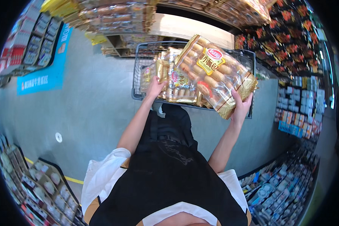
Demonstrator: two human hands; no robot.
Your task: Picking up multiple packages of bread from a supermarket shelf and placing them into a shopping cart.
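My right hand (241,106) grips the patterned gold end of a large clear pack of small bread rolls (210,73). That pack is tilted over the right part of a wire shopping cart (135,70), its far end raised toward the shelf. My left hand (156,87) is inside the cart's left part, thumb and fingers pinching the gold end of another bread pack (161,70). Between the hands lies a further pack of rolls (182,84), partly covered by the raised one. The cart's contents on the right are mostly hidden.
Beyond the cart is a pale wooden shelf board (192,26) beside stacked bread packs (115,17). Dark packages (285,36) fill a rack at the right. Boxed goods (14,53) stand at the left above a blue sign panel (42,76). Grey floor (96,113) surrounds me.
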